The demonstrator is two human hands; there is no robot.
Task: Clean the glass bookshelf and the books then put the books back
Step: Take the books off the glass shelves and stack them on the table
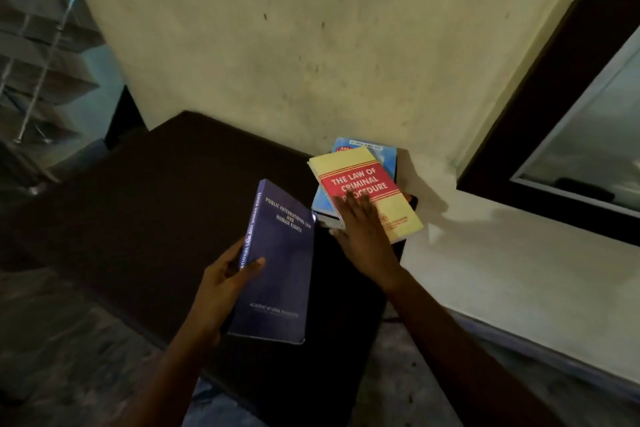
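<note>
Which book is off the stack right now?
The purple paperback, gripped in the left hand. The yellow-and-red paperback and the blue book under it lie stacked, with the open right hand over them.

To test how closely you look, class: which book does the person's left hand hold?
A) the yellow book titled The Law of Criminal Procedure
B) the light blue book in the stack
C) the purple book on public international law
C: the left hand grips the purple book along its spine, while the yellow book lies on top of the stack under the flat right hand.
</note>
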